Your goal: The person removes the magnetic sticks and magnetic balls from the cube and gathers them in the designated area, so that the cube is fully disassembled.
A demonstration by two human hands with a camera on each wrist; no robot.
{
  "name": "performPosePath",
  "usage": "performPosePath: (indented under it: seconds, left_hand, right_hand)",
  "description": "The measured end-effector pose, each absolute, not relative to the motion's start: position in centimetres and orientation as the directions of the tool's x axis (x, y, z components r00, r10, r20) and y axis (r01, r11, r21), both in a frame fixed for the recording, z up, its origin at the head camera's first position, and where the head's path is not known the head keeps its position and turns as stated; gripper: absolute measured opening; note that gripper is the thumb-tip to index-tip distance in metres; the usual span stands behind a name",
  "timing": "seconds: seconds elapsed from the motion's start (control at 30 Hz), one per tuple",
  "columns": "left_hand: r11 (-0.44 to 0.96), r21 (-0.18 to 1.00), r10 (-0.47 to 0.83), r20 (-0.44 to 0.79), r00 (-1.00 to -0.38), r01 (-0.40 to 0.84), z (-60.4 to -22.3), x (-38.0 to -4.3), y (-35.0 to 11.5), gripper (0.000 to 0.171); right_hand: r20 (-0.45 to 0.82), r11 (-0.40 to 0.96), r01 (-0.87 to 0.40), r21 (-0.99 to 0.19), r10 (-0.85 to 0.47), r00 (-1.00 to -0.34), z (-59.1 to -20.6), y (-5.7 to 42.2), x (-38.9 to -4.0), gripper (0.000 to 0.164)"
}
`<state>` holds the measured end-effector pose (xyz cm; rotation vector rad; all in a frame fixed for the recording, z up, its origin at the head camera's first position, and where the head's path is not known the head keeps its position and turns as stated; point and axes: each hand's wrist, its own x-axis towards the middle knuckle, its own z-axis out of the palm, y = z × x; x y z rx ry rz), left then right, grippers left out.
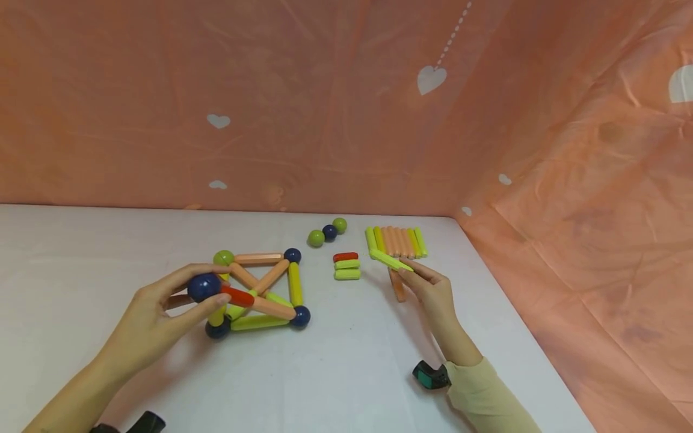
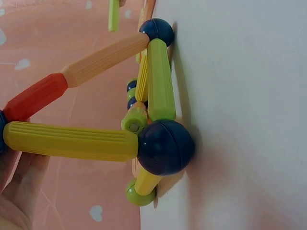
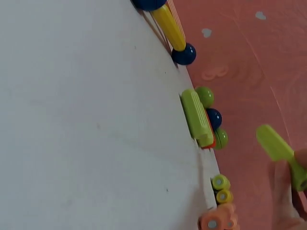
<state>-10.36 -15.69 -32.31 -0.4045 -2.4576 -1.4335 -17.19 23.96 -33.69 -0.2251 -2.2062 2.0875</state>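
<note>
My left hand [image 1: 143,319] pinches a dark blue ball [image 1: 203,287] between thumb and fingers, raised over the frame's near left corner. From that ball, a short red rod [image 1: 238,296] meets a peach rod [image 1: 273,307] sloping down to the near right dark blue ball [image 1: 300,317]. A yellow rod [image 2: 72,140] slopes from the held ball to another dark blue corner ball [image 2: 166,147]. The frame's base is rods and balls, with peach rods [image 1: 272,276] crossing inside. My right hand [image 1: 437,297] pinches a lime green rod [image 1: 387,259] above the table.
Behind the right hand lies a row of yellow, green and peach rods [image 1: 397,242], with one peach rod [image 1: 398,287] nearer. Short green rods [image 1: 347,274] and a red one [image 1: 345,257] lie mid-table, loose balls [image 1: 329,232] behind them. A pink curtain [image 1: 325,108] backs the table.
</note>
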Motion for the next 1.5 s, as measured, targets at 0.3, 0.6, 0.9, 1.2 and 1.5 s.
performPosePath:
  seconds: [0.3,0.6,0.9,1.2,1.5]
  left_hand:
    - [0.480,0.801,0.102,0.355,-0.929,0.358,-32.4,-10.4,-15.7,0.037]
    - [0.470,0.806,0.110,0.351,-0.930,0.360,-32.4,-10.3,-15.8,0.037]
    - [0.496,0.794,0.123,0.335,-0.934,0.351,-32.1,-10.0,-15.8,0.038]
    - [0.447,0.789,0.143,0.402,-0.904,0.422,-31.9,-9.6,-16.2,0.046]
    - [0.391,0.796,0.148,0.440,-0.886,0.461,-31.9,-9.5,-16.3,0.038]
  right_hand:
    - [-0.083,0.011,0.092,-0.996,0.336,-0.938,-34.4,26.3,-17.2,0.045]
    - [-0.199,0.011,0.216,-0.976,0.349,-0.916,-34.5,26.6,-17.0,0.047]
    - [-0.235,0.186,0.290,-0.939,0.271,-0.934,-34.4,26.4,-16.8,0.044]
    - [-0.112,0.273,0.162,-0.948,0.188,-0.976,-33.5,25.0,-17.0,0.042]
    - [-0.073,0.207,0.088,-0.974,0.077,-0.994,-33.4,21.0,-18.2,0.036]
